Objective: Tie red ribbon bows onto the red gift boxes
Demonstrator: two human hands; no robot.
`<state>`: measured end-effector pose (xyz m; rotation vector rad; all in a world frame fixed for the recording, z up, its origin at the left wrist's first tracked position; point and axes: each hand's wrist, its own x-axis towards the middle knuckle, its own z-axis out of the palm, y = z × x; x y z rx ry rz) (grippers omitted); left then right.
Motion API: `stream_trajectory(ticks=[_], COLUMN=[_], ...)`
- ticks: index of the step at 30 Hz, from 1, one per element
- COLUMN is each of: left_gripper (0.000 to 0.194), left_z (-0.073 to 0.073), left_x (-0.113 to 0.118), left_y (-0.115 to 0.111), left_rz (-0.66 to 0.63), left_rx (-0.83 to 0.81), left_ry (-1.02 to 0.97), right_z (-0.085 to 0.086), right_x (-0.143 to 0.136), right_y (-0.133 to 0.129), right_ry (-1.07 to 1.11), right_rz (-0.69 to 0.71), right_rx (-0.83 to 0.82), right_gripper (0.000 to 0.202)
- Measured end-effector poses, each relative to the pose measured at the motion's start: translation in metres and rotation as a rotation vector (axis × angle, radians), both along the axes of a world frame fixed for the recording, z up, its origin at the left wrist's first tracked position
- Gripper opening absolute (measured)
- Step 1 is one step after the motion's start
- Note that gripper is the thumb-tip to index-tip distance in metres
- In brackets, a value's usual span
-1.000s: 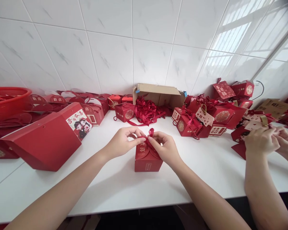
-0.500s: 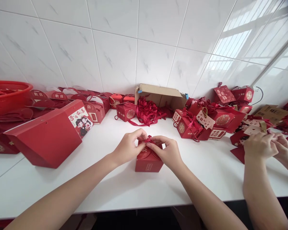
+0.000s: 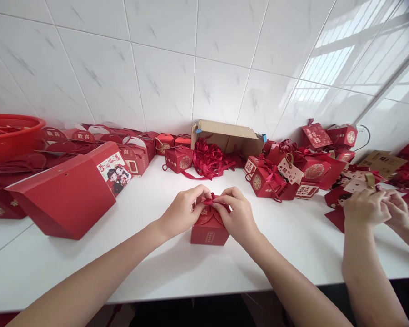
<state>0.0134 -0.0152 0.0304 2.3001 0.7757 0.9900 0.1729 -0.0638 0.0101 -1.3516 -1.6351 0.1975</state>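
Observation:
A small red gift box (image 3: 209, 232) with gold lettering stands upright on the white table (image 3: 150, 272), straight in front of me. On its top sits a red ribbon (image 3: 209, 200), bunched into what looks like a bow or knot. My left hand (image 3: 182, 211) pinches the ribbon from the left side, thumb against the fingers. From the right, my right hand (image 3: 238, 213) pinches it too, its fingertips close to those of the left. The fingers partly hide the ribbon and the box's upper edges.
A large red box (image 3: 68, 195) stands at left before rows of boxes and a red basin (image 3: 13, 136). Loose ribbons (image 3: 209, 159) spill from a cardboard box (image 3: 228, 129) by the wall. Finished-looking boxes (image 3: 269, 177) pile up at right, near another person's hands (image 3: 371, 206).
My right hand's fingers have shifted slightly and bent more around the ribbon, showing more of it. The gift box has moved very slightly left.

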Motion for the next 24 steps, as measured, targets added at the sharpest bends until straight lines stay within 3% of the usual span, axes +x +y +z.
stream_trajectory(ticks=[4,8,11,14,17,19,24], left_gripper=[0.022,0.021,0.011,0.013,0.014,0.014,0.01], left_z=[-0.003,-0.008,-0.011,-0.01,-0.007,-0.006,-0.006], left_x=[0.002,0.005,0.008,0.007,0.004,0.004,0.004], left_y=[0.0,0.003,0.01,0.015,0.014,0.012,0.014], left_rz=[0.025,0.021,0.014,0.051,-0.015,-0.047,0.07], left_rx=[0.015,-0.02,-0.103,-0.207,-0.243,-0.218,-0.184], left_ry=[-0.003,-0.032,-0.112,-0.209,-0.159,-0.099,-0.068], right_z=[0.005,0.013,0.01,0.003,0.001,0.004,0.014], right_x=[0.001,0.007,0.01,0.007,0.003,0.001,0.003], right_y=[0.0,0.004,0.008,0.01,0.01,0.008,0.001], right_ry=[0.031,0.203,0.428,0.641,0.745,0.752,0.566], right_rz=[0.038,0.268,0.379,0.337,0.308,0.302,0.273], right_rx=[-0.127,-0.394,-0.468,-0.429,-0.434,-0.446,-0.438], right_gripper=[0.016,0.025,0.031,0.031,0.029,0.028,0.031])
